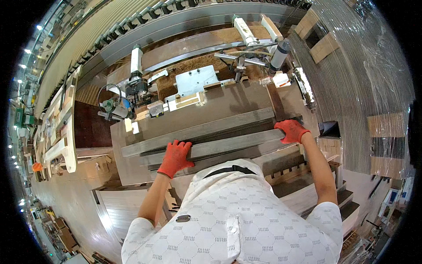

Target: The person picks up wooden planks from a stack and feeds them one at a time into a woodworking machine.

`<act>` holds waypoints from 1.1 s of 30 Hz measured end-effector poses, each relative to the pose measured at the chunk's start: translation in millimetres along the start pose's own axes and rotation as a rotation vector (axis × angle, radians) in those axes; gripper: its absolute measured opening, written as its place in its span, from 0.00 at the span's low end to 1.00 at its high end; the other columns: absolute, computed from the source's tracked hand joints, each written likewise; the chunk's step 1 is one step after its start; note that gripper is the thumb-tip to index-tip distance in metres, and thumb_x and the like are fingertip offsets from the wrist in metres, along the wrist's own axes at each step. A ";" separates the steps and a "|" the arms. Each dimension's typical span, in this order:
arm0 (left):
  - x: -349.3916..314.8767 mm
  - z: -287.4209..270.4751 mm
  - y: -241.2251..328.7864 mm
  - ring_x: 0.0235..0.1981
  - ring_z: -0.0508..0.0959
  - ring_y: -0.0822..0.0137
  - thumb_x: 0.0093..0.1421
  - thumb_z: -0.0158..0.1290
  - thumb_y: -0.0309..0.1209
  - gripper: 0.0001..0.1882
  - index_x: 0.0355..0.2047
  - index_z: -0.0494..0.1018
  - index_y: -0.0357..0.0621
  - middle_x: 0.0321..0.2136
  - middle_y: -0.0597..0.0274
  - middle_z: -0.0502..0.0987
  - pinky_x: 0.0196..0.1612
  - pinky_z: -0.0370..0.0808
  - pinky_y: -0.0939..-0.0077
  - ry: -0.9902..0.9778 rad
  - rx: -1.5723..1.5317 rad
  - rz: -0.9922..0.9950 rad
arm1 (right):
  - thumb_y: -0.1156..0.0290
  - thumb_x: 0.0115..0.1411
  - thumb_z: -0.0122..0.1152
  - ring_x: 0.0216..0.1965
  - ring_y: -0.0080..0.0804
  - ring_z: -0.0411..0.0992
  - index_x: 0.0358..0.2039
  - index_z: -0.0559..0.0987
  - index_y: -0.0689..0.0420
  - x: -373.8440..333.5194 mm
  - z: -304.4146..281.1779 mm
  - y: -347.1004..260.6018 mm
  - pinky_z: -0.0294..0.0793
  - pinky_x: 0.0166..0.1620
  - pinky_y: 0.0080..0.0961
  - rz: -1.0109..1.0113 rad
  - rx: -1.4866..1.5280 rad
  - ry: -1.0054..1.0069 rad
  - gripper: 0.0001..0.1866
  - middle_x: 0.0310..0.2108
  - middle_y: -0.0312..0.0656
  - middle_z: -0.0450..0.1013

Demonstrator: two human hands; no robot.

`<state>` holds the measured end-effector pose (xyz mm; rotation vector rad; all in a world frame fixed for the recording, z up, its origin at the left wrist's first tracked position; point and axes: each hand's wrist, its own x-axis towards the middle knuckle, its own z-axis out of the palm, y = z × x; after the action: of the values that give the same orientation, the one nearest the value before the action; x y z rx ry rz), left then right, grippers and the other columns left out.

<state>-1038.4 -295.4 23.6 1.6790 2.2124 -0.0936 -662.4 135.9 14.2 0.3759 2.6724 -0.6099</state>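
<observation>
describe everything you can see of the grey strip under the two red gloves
The grey strip is long, narrow and straight-sided, its slightly streaked face looking like wood. It lies crosswise over the brown worktop, slanting so its right end is farther from the person. The left hand rests over it towards its left end; the right hand is at its right end. Its underside is hidden.

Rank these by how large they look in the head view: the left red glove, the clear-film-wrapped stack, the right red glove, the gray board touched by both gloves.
1. Clear-film-wrapped stack
2. Gray board
3. Left red glove and right red glove: too alike to rank surely.
</observation>
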 end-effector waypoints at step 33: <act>-60.3 44.5 -76.3 0.51 0.82 0.50 0.49 0.74 0.35 0.34 0.57 0.75 0.48 0.49 0.56 0.82 0.54 0.77 0.52 0.120 -0.099 -0.091 | 0.57 0.49 0.82 0.53 0.44 0.79 0.59 0.79 0.46 53.0 45.1 -79.4 0.76 0.55 0.45 -0.085 -0.142 0.216 0.36 0.48 0.40 0.81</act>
<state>-1085.8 -384.9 -10.9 1.5690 2.3398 0.0946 -722.9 55.1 -16.7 0.3050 2.9301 -0.4212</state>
